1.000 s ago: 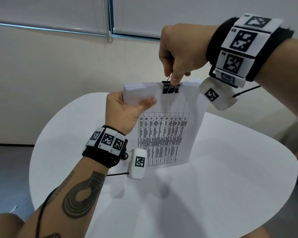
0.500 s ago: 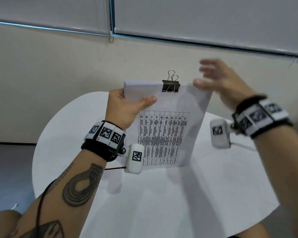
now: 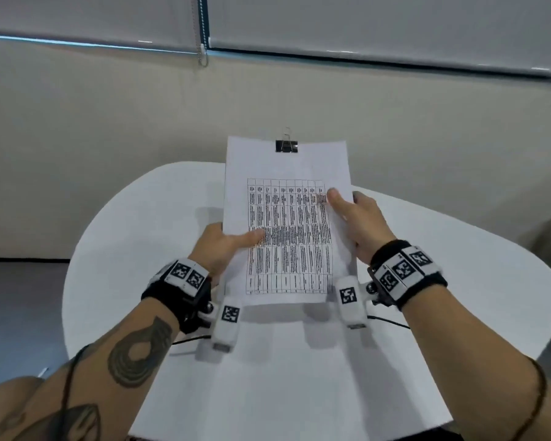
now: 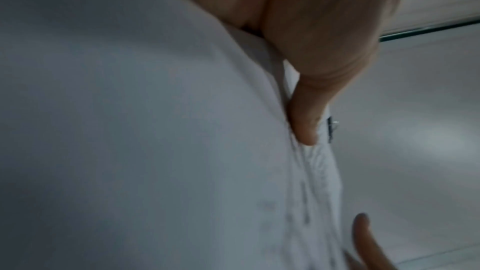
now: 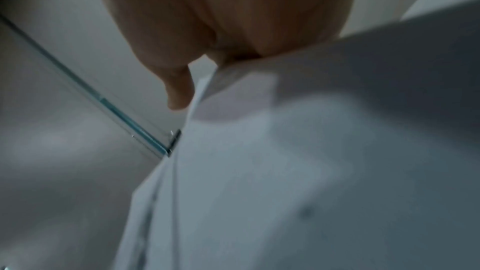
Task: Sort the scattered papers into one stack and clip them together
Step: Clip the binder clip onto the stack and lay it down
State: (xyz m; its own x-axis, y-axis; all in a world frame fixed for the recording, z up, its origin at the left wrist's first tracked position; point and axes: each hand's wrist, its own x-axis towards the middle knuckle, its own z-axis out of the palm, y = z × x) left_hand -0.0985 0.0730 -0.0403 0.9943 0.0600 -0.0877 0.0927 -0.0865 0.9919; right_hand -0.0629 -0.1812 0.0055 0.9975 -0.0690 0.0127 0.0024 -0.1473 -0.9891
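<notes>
One stack of white papers (image 3: 287, 167) with a printed table on top is held up above the round white table (image 3: 427, 281). A black binder clip (image 3: 286, 146) grips the middle of its top edge, wire handles standing up. My left hand (image 3: 226, 245) holds the stack's left edge, thumb on the front sheet. My right hand (image 3: 353, 214) holds the right edge, thumb on the print, fingers behind. The left wrist view shows my thumb (image 4: 306, 122) on the paper stack (image 4: 155, 130) and the clip (image 4: 330, 129) edge-on. In the right wrist view the stack (image 5: 285, 171) fills the frame below my hand (image 5: 207, 28).
A beige wall (image 3: 109, 138) with lowered window blinds (image 3: 363, 20) and a bead cord (image 3: 202, 43) stands behind the table. Grey floor (image 3: 13, 297) shows at the left. The table's front edge lies close to my forearms.
My right hand left the clip's handles, swung down and took the stack's right edge. My left hand slid from the top left corner down to the middle of the left edge.
</notes>
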